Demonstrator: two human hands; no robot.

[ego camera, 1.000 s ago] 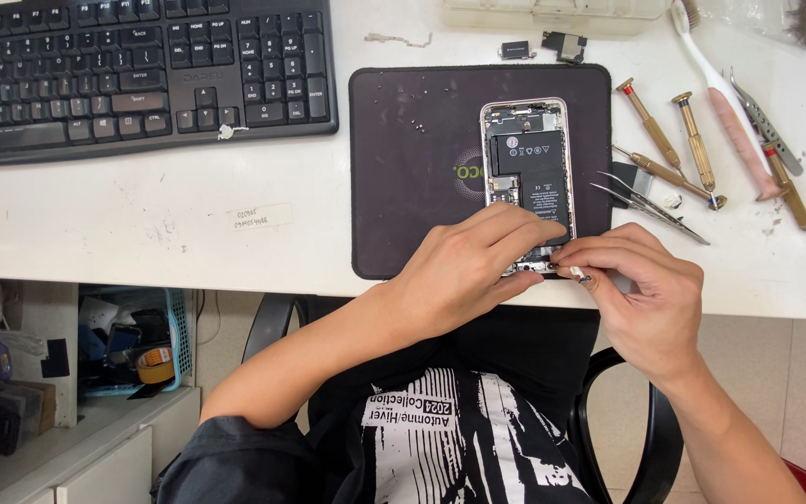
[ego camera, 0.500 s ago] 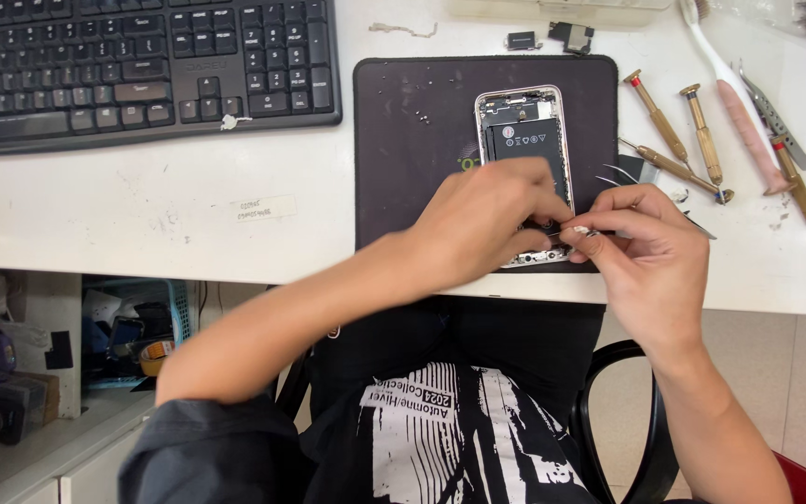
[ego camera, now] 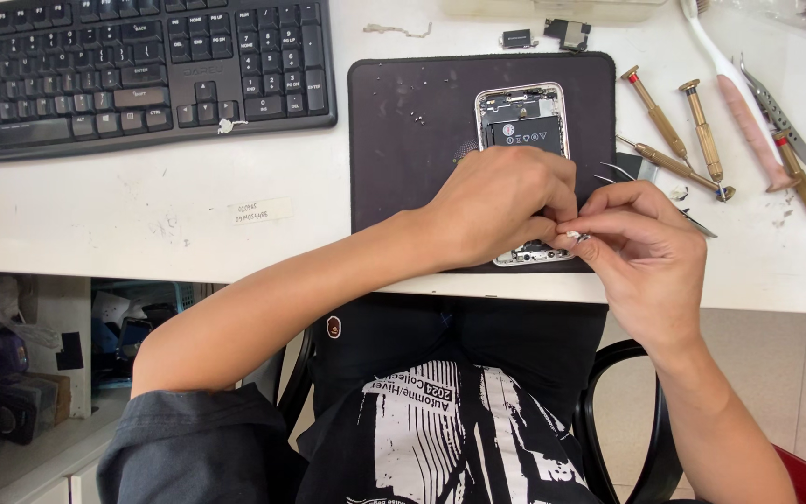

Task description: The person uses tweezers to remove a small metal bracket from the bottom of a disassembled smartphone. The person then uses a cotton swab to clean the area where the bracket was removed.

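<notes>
You are holding the opened phone [ego camera: 522, 126] steady with your left hand [ego camera: 501, 201], which is lying over its lower half on the dark mat [ego camera: 403, 140], so the phone is not sliding. Your left fingers are closing together with your right hand [ego camera: 641, 247] on a small silver part [ego camera: 575, 237] just at the phone's lower edge; both are pinching it. The screwdrivers [ego camera: 678, 126] and the tweezers [ego camera: 776, 112] are lying at your right, near, for easy reaching. The keyboard [ego camera: 132, 70] is staying aside at your left.
</notes>
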